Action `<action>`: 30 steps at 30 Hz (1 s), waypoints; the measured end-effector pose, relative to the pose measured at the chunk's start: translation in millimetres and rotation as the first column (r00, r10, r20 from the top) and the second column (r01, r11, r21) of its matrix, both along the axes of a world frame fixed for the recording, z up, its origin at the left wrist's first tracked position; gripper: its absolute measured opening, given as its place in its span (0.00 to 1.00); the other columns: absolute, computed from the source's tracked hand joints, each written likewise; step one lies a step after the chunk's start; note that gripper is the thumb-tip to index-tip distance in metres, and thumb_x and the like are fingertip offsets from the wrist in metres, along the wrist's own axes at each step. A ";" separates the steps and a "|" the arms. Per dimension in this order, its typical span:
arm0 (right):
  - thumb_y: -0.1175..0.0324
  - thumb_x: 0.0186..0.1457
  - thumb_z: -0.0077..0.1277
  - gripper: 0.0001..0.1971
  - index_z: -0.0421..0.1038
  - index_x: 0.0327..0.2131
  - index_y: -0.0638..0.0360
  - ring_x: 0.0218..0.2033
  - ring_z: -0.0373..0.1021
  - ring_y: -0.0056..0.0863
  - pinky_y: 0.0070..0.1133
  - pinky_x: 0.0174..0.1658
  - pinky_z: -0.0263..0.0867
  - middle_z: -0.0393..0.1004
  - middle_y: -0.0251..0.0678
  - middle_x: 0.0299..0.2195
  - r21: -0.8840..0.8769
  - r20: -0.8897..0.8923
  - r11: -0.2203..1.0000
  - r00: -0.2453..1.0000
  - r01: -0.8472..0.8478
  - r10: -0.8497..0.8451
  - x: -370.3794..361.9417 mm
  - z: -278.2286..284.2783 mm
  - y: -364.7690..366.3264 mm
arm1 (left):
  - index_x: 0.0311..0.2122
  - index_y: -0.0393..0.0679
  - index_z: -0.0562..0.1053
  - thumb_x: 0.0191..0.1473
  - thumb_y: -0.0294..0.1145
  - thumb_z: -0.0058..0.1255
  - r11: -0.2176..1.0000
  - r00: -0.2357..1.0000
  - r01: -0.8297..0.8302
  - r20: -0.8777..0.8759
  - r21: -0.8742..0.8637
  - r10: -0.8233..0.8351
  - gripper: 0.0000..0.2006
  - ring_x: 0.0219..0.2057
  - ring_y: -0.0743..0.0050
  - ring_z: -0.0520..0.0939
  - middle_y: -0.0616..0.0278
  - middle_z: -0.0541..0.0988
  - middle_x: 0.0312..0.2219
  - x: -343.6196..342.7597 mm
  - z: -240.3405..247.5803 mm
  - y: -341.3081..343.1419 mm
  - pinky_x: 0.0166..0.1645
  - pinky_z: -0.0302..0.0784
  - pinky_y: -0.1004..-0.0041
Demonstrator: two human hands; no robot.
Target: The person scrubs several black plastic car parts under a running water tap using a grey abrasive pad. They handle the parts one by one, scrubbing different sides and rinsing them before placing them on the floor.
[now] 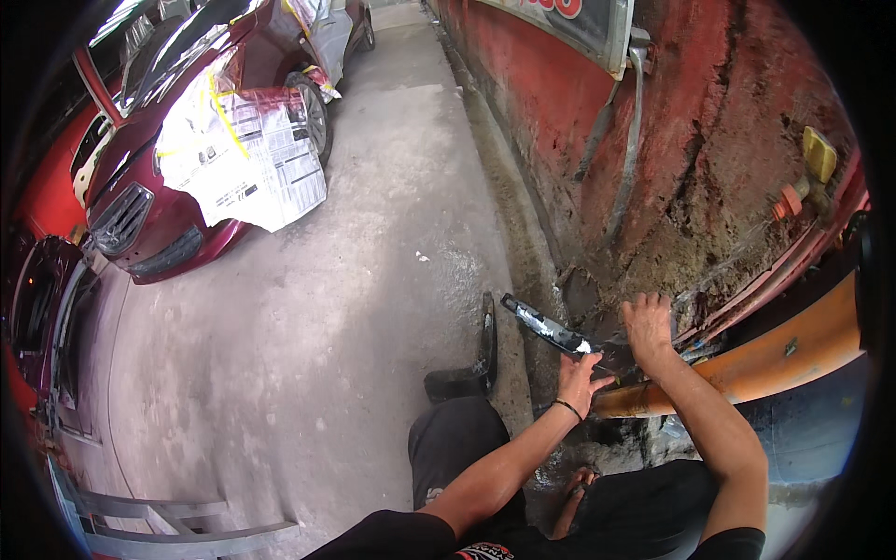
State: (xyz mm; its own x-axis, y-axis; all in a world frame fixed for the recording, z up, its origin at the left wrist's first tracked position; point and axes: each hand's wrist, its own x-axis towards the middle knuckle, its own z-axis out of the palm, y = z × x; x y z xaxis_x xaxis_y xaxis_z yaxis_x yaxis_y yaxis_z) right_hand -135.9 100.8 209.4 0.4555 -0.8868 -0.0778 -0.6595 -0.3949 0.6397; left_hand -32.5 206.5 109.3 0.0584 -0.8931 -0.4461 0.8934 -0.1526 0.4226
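A long, narrow black car-trim-like piece with white patches, perhaps foam, slants up and left over the gutter by the wall. My left hand, with a dark band at its wrist, is at the near end of this piece and seems to grip it, thumb and forefinger showing apart. To its right and slightly farther off, my right hand is closed with curled fingers near the wall's foot. Whatever it may hold is hidden. A bent black piece lies on the concrete left of my left hand.
A curved orange part reaches in from the right below my right forearm. A tap with a yellow handle stands by the stained red wall. At far left is a maroon car masked with paper; a grey frame lies lower left.
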 end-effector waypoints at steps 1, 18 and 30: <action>0.63 0.59 0.51 0.13 0.81 0.45 0.44 0.48 0.71 0.34 0.37 0.48 0.62 0.76 0.34 0.46 0.016 -0.047 0.999 0.998 -0.036 0.036 -1.9 1.9 1.3 | 0.50 0.52 0.62 0.55 0.26 0.57 1.000 1.000 0.011 -0.028 0.004 -0.011 0.21 0.50 0.59 0.76 0.61 0.74 0.44 -0.1 1.3 0.3 0.51 0.81 0.39; 0.62 0.57 0.54 0.12 0.85 0.40 0.48 0.47 0.77 0.34 0.30 0.42 0.73 0.83 0.37 0.43 0.425 0.023 0.905 1.000 -0.017 0.008 6.3 0.3 28.1 | 0.46 0.50 0.64 0.55 0.24 0.56 0.997 0.997 0.063 -0.038 -0.053 -0.065 0.17 0.49 0.59 0.76 0.61 0.71 0.43 1.3 -6.1 2.7 0.50 0.81 0.35; 0.65 0.54 0.57 0.10 0.82 0.40 0.50 0.40 0.80 0.34 0.27 0.39 0.75 0.83 0.34 0.37 0.210 0.125 0.975 0.991 -0.075 0.049 -1.3 -13.0 12.3 | 0.52 0.50 0.62 0.56 0.29 0.55 0.998 0.999 0.052 -0.010 -0.039 -0.053 0.20 0.51 0.58 0.75 0.60 0.71 0.47 -2.5 6.3 7.6 0.50 0.82 0.39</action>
